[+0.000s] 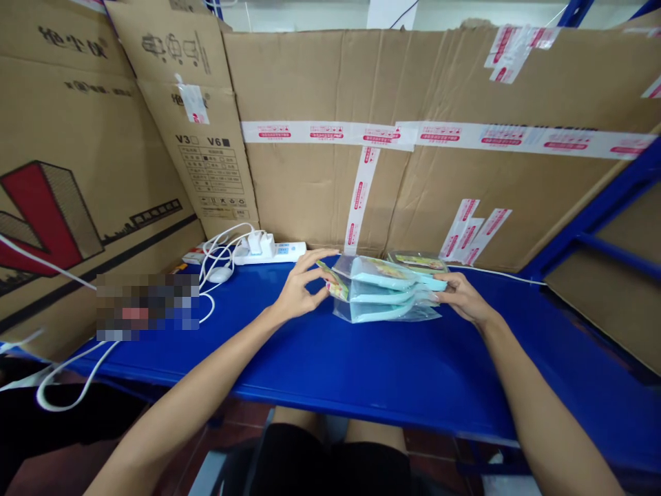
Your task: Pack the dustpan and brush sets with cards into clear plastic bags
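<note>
Both hands' grip (302,289) (461,296) around stacked clear packets (385,296).

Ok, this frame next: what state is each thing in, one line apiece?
left hand: fingers pinching the left end of the packets.
right hand: gripping the right end of the packets.
stack of bagged packets: sealed in clear plastic, piled on the blue table.
power strip: white plugs inserted.
cardboard wall: upright, taped.
</note>
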A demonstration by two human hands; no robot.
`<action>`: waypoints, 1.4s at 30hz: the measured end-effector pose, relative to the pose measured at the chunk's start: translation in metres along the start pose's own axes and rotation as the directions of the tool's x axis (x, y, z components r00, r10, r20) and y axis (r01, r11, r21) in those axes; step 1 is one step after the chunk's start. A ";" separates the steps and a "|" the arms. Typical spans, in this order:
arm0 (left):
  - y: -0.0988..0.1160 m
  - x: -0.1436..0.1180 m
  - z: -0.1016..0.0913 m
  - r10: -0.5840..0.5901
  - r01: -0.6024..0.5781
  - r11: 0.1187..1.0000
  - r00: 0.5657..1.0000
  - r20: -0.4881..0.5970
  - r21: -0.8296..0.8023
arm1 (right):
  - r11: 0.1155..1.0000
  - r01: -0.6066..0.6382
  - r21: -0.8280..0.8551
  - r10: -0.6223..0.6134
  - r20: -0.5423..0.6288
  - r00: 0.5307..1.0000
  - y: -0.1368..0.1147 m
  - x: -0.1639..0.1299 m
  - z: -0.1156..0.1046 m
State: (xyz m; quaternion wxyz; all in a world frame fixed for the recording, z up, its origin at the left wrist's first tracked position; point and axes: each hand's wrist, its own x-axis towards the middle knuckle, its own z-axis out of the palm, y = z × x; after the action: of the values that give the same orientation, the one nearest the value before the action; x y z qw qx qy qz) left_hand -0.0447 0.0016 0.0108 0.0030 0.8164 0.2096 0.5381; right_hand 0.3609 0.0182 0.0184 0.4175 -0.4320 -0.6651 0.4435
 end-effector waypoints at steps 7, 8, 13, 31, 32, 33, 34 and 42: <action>0.012 -0.010 0.014 -0.032 0.045 0.996 0.987 0.159 -0.082 | 0.994 0.041 -0.097 -0.034 0.071 0.997 -0.013 -0.006 0.005; 0.012 -0.010 0.014 -0.041 0.056 0.996 0.981 0.189 -0.075 | 0.993 0.042 -0.112 -0.034 0.075 0.997 -0.014 -0.007 0.005; 0.008 -0.011 0.011 -0.016 0.034 0.998 0.962 0.274 -0.061 | 0.980 0.051 -0.192 -0.024 0.139 0.990 -0.017 -0.008 0.006; 0.012 -0.002 0.004 -0.006 0.113 0.960 0.923 0.384 -0.257 | 0.975 0.040 -0.220 0.004 0.198 0.980 -0.020 -0.008 0.015; 0.013 -0.001 0.001 0.003 0.121 0.952 0.914 0.405 -0.280 | 0.974 0.047 -0.220 -0.002 0.203 0.979 -0.022 -0.008 0.016; 0.015 0.001 -0.001 0.012 0.127 0.948 0.902 0.432 -0.291 | 0.974 0.057 -0.221 -0.010 0.206 0.979 -0.024 -0.008 0.018; 0.017 0.002 -0.004 0.020 0.130 0.949 0.885 0.465 -0.288 | 0.972 0.065 -0.224 -0.017 0.210 0.978 -0.026 -0.009 0.019; 0.028 0.006 -0.008 0.063 0.070 0.966 0.870 0.490 -0.248 | 0.975 0.037 -0.218 0.018 0.243 0.970 -0.027 -0.009 0.023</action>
State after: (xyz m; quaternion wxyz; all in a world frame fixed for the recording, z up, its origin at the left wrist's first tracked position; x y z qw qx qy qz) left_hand -0.0399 -0.0236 0.0255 0.1637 0.9188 0.1317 0.3342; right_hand 0.3364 -0.0013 0.0365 0.2845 -0.4149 -0.7584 0.4144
